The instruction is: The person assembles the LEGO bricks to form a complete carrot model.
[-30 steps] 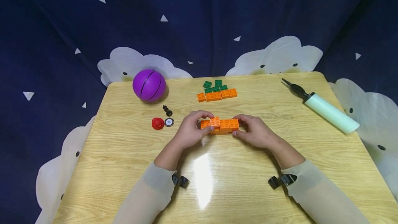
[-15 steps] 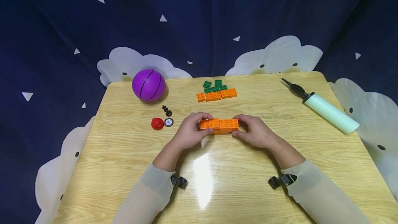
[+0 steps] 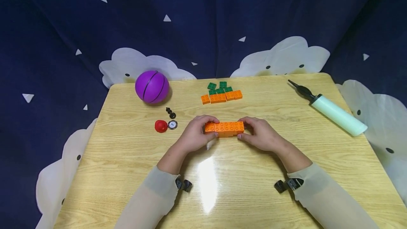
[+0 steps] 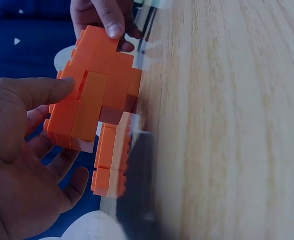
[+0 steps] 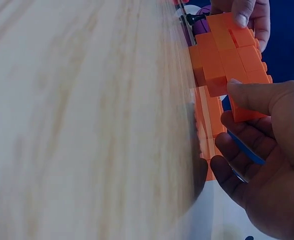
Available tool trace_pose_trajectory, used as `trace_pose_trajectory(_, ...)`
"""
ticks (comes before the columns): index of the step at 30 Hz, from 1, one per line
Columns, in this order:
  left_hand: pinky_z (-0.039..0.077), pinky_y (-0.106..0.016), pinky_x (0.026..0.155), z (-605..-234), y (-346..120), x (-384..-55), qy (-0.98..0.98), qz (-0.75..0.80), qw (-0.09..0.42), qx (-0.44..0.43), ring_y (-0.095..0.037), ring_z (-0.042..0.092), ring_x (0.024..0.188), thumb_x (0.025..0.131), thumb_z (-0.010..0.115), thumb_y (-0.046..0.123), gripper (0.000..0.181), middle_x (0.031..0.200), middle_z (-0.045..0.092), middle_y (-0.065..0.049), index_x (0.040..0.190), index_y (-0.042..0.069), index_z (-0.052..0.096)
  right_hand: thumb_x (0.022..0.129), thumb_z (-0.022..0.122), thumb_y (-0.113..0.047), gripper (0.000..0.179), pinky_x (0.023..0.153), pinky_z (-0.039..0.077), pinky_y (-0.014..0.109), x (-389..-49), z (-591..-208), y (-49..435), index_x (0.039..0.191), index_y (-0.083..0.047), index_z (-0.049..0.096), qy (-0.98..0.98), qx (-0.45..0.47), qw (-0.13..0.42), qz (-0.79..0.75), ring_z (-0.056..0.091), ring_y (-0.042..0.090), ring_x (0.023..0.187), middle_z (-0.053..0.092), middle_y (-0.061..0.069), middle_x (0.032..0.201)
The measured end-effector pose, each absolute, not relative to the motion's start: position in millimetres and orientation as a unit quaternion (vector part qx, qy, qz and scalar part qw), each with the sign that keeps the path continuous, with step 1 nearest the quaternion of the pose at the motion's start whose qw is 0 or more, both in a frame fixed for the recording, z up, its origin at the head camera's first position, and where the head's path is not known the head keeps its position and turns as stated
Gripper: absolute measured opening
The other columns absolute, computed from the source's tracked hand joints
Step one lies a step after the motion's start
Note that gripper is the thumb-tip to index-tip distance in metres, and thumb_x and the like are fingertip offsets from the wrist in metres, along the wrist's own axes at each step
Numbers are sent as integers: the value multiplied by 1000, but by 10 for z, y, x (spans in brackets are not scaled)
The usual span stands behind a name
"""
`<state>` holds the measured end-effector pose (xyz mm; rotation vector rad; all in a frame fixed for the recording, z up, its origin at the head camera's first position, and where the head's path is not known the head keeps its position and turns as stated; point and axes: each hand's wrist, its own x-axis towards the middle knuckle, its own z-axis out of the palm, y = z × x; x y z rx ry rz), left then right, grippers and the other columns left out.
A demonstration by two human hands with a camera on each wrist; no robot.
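Note:
An orange toy-brick build point(image 3: 224, 128) made of several joined bricks stands at the middle of the table. My left hand point(image 3: 199, 134) pinches its left end, thumb on the near side and fingers behind. The other end is pinched by my right hand point(image 3: 261, 134) in the same way. In the left wrist view the build point(image 4: 91, 75) has a studded top row and gets narrower in steps towards the table. A narrow slit shows between bricks near the left thumb point(image 4: 61, 90). From the right wrist view the right thumb point(image 5: 244, 92) presses the build's side point(image 5: 232, 57).
Beyond the build lie a row of orange bricks point(image 3: 221, 97) and several green bricks point(image 3: 220, 90). To the left are a purple ball point(image 3: 152, 87), a black beaded piece point(image 3: 170, 112), a red cap point(image 3: 161, 126) and a round chip point(image 3: 172, 125). A hand pump point(image 3: 338, 115) lies at the right.
The orange brick under my left fingers, which sat raised and crooked, has gone down level and in line with the top row. Both hands have stayed nearly in place.

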<state>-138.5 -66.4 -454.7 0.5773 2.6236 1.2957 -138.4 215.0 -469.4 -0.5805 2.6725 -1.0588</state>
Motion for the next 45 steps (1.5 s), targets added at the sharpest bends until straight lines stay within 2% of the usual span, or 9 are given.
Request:
trace_pose_trajectory(8, 41, -40, 113, -4590, -625, -1408, 877, 430, 80, 197, -17, 56, 130, 90, 84, 32, 38, 134, 66, 8, 124, 27, 70, 93, 80, -24, 48, 110, 44, 54, -1386, -4699, 2159, 134, -10, 63, 907, -198, 102, -357, 59, 33, 129, 67, 11, 133)
trace_pose_trajectory(17, 41, -42, 112, -4591, -601, -1412, 880, 434, 80, 176, -18, 58, 127, 91, 82, 30, 31, 129, 68, 9, 121, 28, 73, 92, 81, -24, 47, 109, 45, 54, -1386, -4705, 2152, 134, -9, 63, 905, -203, 99, -360, 60, 32, 127, 68, 11, 131)
trace_pose_trajectory(27, 44, -42, 107, -4600, -589, -1452, 869, 459, 96, 159, -18, 60, 119, 88, 84, 28, 28, 121, 70, 11, 114, 30, 76, 92, 81, -24, 43, 106, 47, 54, -1392, -4702, 2155, 130, -11, 65, 906, -208, 94, -358, 63, 30, 122, 70, 9, 127)
trace_pose_trajectory(45, 44, -45, 103, -4647, -597, -1461, 862, 478, 96, 137, -17, 57, 115, 85, 87, 30, 28, 118, 67, 7, 112, 33, 79, 93, 81, -25, 40, 107, 46, 54, -1404, -4715, 2161, 128, -14, 66, 903, -206, 99, -363, 62, 30, 122, 70, 7, 125)
